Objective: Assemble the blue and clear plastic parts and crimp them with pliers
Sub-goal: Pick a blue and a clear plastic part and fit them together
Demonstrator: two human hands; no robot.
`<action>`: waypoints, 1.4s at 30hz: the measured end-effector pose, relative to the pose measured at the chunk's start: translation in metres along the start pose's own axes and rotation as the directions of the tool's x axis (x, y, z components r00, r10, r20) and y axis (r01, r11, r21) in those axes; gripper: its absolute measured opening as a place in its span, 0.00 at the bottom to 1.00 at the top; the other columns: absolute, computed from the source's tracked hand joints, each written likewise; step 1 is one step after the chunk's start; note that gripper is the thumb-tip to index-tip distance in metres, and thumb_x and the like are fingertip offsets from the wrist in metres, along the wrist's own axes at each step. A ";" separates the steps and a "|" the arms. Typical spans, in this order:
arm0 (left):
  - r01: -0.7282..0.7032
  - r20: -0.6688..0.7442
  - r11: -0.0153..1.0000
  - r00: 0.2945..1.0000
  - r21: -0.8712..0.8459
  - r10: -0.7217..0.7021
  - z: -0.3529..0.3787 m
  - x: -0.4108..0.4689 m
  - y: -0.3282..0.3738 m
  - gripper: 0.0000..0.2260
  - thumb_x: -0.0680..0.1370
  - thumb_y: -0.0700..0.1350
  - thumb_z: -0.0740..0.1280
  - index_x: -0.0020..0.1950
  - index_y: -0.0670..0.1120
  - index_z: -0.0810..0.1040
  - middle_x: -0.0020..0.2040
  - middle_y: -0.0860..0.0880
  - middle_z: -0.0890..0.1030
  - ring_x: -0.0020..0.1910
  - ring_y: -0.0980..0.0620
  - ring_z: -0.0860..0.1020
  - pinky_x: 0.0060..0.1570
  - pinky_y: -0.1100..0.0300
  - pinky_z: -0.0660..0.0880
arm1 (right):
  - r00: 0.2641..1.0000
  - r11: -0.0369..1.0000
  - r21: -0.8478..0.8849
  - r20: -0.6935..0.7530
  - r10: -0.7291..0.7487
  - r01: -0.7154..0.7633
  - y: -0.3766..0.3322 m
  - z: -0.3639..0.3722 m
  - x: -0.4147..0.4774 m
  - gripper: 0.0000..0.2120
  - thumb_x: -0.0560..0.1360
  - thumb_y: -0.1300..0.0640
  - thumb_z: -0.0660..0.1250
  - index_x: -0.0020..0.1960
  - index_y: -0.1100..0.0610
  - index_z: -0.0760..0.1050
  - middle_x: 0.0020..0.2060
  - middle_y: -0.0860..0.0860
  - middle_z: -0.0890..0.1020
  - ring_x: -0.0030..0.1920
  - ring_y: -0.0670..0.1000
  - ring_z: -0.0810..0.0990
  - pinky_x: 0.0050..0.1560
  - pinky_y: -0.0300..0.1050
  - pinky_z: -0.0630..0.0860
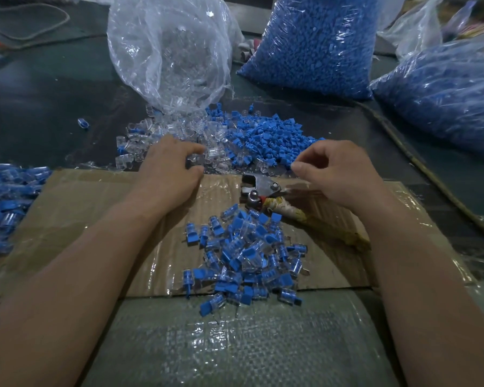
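Looking down from the head camera: the left hand (168,170) rests at the near edge of a heap of loose clear plastic shells (151,135), with thumb and forefinger curled round one clear shell (194,160). The right hand (338,174) is over the metal pliers with yellowed tape-wrapped handles (259,191). Its fingers are curled and thumb tip meets forefinger; cannot tell whether anything is pinched there. The pliers lie on a flat brown cardboard sheet under clear film (81,196), head towards the heaps, one handle partly hidden by the right wrist. A heap of loose blue plastic inserts (271,141) adjoins the clear heap. Between the forearms, a pile of assembled blue-and-clear pieces (246,255) sits on the cardboard and spills onto a grey woven plastic sack (235,344). More assembled pieces (6,196) lie far left. Behind the heaps are an open transparent bag of clear shells (171,51) and two film bags packed with blue inserts (316,43). A brown cord (417,163) crosses the dark tabletop (39,93) at right.
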State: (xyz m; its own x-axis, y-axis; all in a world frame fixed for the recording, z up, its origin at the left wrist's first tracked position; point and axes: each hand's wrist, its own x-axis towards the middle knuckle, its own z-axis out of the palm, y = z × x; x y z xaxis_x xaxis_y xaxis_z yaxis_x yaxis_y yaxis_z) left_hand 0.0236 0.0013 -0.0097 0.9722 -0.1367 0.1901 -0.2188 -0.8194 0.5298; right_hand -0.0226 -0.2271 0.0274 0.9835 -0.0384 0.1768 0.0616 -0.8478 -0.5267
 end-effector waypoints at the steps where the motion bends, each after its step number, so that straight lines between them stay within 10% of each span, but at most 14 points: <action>1: -0.003 -0.010 1.000 1.000 0.002 0.003 0.000 0.000 0.001 0.15 0.76 0.45 0.66 0.63 0.49 0.75 0.50 0.45 0.73 0.57 0.44 0.71 0.62 0.47 0.67 | 0.998 1.000 0.003 -0.063 0.025 -0.025 0.002 0.000 0.001 0.06 0.73 0.52 0.68 0.38 0.48 0.74 0.33 0.40 0.75 0.35 0.39 0.73 0.34 0.32 0.66; 8: 0.009 -0.044 0.999 0.999 -0.037 -0.011 -0.001 0.001 -0.001 0.07 0.75 0.44 0.67 0.53 0.48 0.80 0.51 0.45 0.78 0.53 0.46 0.75 0.58 0.46 0.71 | 0.951 0.988 0.064 -0.269 0.152 -0.139 0.012 0.001 0.008 0.06 0.74 0.53 0.67 0.38 0.50 0.74 0.31 0.40 0.74 0.33 0.40 0.72 0.37 0.38 0.68; 19: -0.034 -0.239 0.992 0.971 -0.118 0.005 -0.001 0.001 0.001 0.04 0.76 0.40 0.67 0.48 0.44 0.81 0.42 0.52 0.76 0.44 0.53 0.72 0.49 0.58 0.65 | 0.997 0.976 -0.205 -0.007 0.076 -0.076 0.015 0.022 0.020 0.14 0.76 0.53 0.65 0.60 0.52 0.76 0.57 0.52 0.76 0.56 0.52 0.73 0.56 0.46 0.69; 29: -0.048 -0.074 0.998 0.996 -0.049 0.044 -0.001 -0.001 0.000 0.13 0.74 0.40 0.67 0.59 0.46 0.79 0.50 0.47 0.81 0.44 0.54 0.73 0.52 0.56 0.70 | 0.999 0.971 -0.237 0.030 0.011 -0.004 0.015 0.024 0.021 0.04 0.75 0.56 0.66 0.48 0.54 0.79 0.42 0.46 0.74 0.47 0.48 0.72 0.48 0.42 0.67; 36: 0.002 -0.114 0.980 0.993 -0.198 -0.025 -0.001 -0.004 0.001 0.01 0.75 0.42 0.68 0.43 0.46 0.78 0.38 0.54 0.77 0.42 0.52 0.75 0.50 0.53 0.72 | 0.999 0.984 -0.175 -0.018 -0.036 0.032 0.014 0.025 0.020 0.06 0.75 0.59 0.65 0.51 0.55 0.79 0.43 0.45 0.75 0.45 0.45 0.72 0.48 0.40 0.68; 39: 0.206 0.082 0.666 0.974 -0.717 -0.213 -0.009 -0.008 0.009 0.03 0.75 0.38 0.67 0.45 0.44 0.78 0.41 0.47 0.80 0.39 0.51 0.78 0.47 0.51 0.78 | 0.989 0.998 -0.042 -0.139 -0.051 0.046 0.010 0.021 0.017 0.07 0.75 0.59 0.66 0.51 0.57 0.79 0.43 0.46 0.78 0.44 0.43 0.74 0.47 0.34 0.70; 42: 0.266 0.231 0.402 0.964 -0.876 -0.135 -0.018 -0.008 0.014 0.09 0.75 0.33 0.62 0.47 0.43 0.79 0.39 0.48 0.81 0.35 0.56 0.79 0.37 0.64 0.77 | 0.987 0.987 0.156 -0.157 -0.021 0.046 0.003 0.015 0.012 0.06 0.74 0.60 0.67 0.49 0.52 0.79 0.39 0.41 0.77 0.40 0.38 0.75 0.41 0.22 0.69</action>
State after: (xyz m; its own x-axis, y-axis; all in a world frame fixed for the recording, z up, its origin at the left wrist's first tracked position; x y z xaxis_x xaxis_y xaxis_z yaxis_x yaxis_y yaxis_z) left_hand 0.0118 0.0012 0.0110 0.9856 -0.1496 -0.0787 0.0974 0.1225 0.9877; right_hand -0.0079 -0.2217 0.0154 0.9429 -0.1037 0.3164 0.1322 -0.7555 -0.6417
